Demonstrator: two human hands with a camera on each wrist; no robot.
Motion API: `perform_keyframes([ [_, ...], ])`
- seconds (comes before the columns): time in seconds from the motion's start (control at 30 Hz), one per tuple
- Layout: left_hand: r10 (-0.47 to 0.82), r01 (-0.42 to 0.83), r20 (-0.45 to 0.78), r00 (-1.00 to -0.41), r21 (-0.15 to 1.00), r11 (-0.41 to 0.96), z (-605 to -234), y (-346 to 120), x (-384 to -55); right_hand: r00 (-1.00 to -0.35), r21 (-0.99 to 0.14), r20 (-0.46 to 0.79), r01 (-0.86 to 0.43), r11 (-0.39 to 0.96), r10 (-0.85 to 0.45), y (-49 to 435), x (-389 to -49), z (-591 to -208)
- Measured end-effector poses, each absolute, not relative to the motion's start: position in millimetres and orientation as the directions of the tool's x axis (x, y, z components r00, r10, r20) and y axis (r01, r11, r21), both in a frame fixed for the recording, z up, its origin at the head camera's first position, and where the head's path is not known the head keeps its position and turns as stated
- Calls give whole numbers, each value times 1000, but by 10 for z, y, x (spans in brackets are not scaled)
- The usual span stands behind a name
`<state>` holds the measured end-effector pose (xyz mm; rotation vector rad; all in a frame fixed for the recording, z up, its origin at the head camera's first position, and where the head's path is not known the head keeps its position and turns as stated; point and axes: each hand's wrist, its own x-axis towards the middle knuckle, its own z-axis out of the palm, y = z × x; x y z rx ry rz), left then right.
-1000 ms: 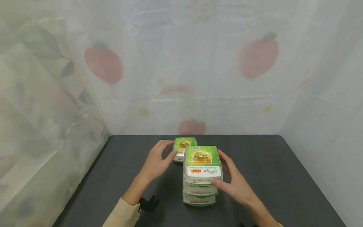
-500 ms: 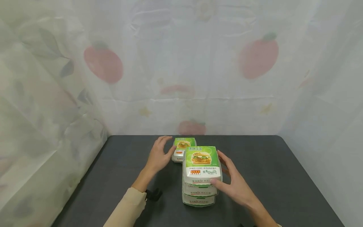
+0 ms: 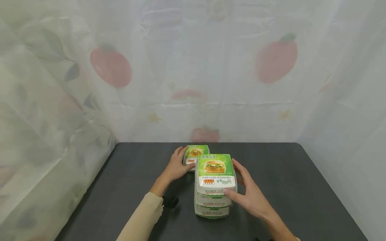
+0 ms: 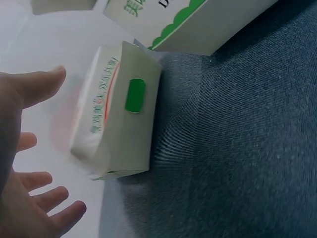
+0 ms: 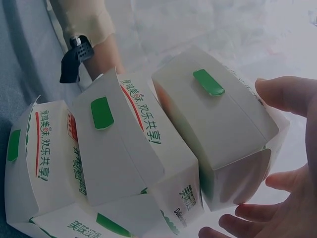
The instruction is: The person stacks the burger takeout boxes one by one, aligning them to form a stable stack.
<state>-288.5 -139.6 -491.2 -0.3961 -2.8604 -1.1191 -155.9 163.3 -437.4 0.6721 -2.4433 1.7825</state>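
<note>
Three white and green burger boxes stand stacked mid-table; the top box (image 3: 214,175) carries a burger picture, and the lower boxes (image 3: 212,211) show only their fronts. Behind and left of them sits a single burger box (image 3: 196,151), partly hidden by the stack. My left hand (image 3: 178,169) is spread at that box's left side, thumb towards its front; in the left wrist view the fingers (image 4: 44,198) look apart from the box (image 4: 131,134). My right hand (image 3: 251,194) rests at the top box's right side, thumb near its front corner, fingers (image 5: 257,213) loosely extended alongside.
The dark table (image 3: 301,201) has its far edge just beyond the single box. A pale curtain (image 3: 241,117) with red fruit prints hangs behind, and further sheeting (image 3: 60,134) closes off the sides. A black strap device (image 3: 171,202) sits at the left wrist.
My left hand has moved forward and right, bringing its fingers and thumb closer around the rear box. The right hand and the stack have stayed in place.
</note>
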Motion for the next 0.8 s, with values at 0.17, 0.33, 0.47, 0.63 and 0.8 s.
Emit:
perform_keyframes([
  [0.17,215,196,62,-975,703,683,-5013,-1327,-2977,-908,-899,279,-362,249,-313,1641,-1550,-4364],
  [0.33,230,181,31,-973,720,670,-5092,-1259,-3049,-909,-897,281,-362,252,-308,1644,-1547,-4363],
  [0.47,227,186,40,-973,717,672,-5139,-1224,-3074,-909,-901,279,-359,242,-311,1634,-1546,-4366],
  [0.63,193,171,54,-980,730,662,-5181,-1223,-3098,-911,-904,272,-352,244,-309,1616,-1546,-4373],
  [0.8,178,167,64,-982,734,658,-5186,-1244,-3110,-915,-904,267,-346,251,-302,1606,-1546,-4374],
])
